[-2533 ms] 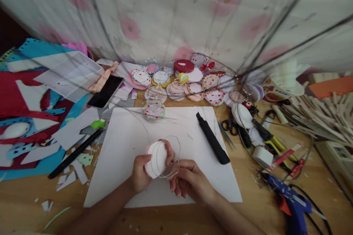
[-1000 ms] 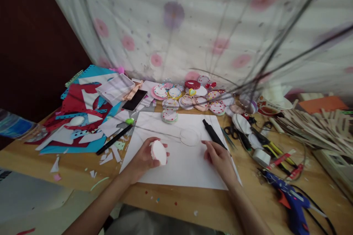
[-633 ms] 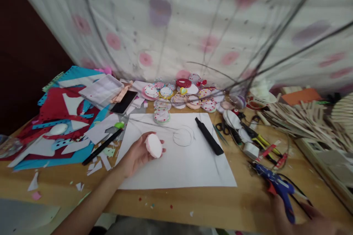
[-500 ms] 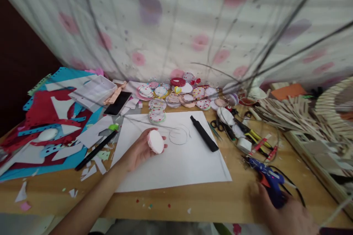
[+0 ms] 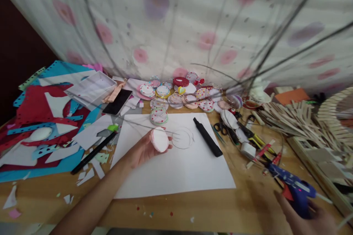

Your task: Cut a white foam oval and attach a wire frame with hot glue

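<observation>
My left hand is closed round the edge of a white paper disc with a pinkish rim. It hangs over the white paper sheet, on which round pencil lines are drawn. At the lower right, my right hand grips the handle of a blue glue gun, whose nozzle points to the far left. The hand is partly cut off by the frame's edge. On the sheet's right side lies a black marker-like stick.
Several decorated paper discs lie along the curtain. Left are coloured paper scraps, a phone and a black pen. Right lie scissors, yellow-handled pliers, wooden sticks and a wooden tray.
My right hand has moved right with the glue gun, which now appears lifted and turned. The view has shifted slightly; my left hand still holds the disc over the sheet.
</observation>
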`<state>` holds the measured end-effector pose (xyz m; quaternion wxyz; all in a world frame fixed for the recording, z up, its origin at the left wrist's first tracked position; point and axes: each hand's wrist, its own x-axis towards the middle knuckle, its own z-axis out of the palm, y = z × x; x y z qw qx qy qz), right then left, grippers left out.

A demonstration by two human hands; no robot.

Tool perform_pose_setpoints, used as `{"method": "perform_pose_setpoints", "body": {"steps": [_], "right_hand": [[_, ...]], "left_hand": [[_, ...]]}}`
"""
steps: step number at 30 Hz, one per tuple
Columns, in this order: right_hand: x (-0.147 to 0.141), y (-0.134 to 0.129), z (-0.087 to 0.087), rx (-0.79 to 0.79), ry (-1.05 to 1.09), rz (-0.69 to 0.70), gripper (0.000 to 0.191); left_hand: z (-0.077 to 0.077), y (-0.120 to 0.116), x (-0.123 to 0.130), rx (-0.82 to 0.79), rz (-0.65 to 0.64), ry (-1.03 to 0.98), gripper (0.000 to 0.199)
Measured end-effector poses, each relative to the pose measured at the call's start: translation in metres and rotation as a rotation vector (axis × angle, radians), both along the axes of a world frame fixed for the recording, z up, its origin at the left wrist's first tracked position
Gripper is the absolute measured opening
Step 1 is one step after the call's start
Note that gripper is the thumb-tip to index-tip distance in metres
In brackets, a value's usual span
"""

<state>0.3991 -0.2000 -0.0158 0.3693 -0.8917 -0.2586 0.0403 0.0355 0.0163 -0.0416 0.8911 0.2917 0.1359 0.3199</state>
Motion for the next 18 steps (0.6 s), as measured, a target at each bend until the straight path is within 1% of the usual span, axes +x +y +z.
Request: {"method": "perform_pose_setpoints", "body": {"steps": [2, 4, 5, 7, 9, 11, 12, 14, 16, 18], "right_hand": [[-0.013, 0.014, 0.01, -0.053, 0.051, -0.043, 0.036], [-0.028, 0.036, 0.015, -0.046, 0.073, -0.011, 0.04], [-0.037, 0.05, 0.015, 0.026, 0.093, 0.022, 0.04], [-0.057, 0.081, 0.014, 0.284, 0.152, 0.142, 0.039], [-0.08, 0.111, 0.01, 0.446, 0.142, 0.294, 0.037], [-0.103, 0.133, 0.005, 0.52, 0.079, 0.449, 0.035], [-0.114, 0.141, 0.001, 0.532, 0.022, 0.522, 0.034], [-0.131, 0.148, -0.007, 0.531, -0.072, 0.637, 0.032], [-0.142, 0.146, -0.017, 0.493, -0.103, 0.704, 0.034], [-0.145, 0.141, -0.027, 0.477, -0.119, 0.734, 0.03]], "left_hand": [[0.002, -0.002, 0.0, 0.012, 0.009, 0.014, 0.06], [0.003, -0.004, -0.001, 0.027, 0.01, 0.03, 0.06], [0.003, -0.005, -0.001, 0.031, 0.004, 0.038, 0.059], [0.003, -0.008, -0.002, 0.029, -0.014, 0.056, 0.059], [0.002, -0.009, -0.003, 0.016, -0.032, 0.069, 0.06], [0.001, -0.01, -0.003, 0.009, -0.032, 0.069, 0.064], [0.0, -0.01, -0.003, 0.006, -0.03, 0.065, 0.066], [-0.002, -0.009, -0.001, -0.005, -0.029, 0.061, 0.068], [-0.005, -0.009, 0.001, -0.029, -0.042, 0.083, 0.067], [-0.009, -0.011, 0.003, -0.055, -0.059, 0.128, 0.065]]}}
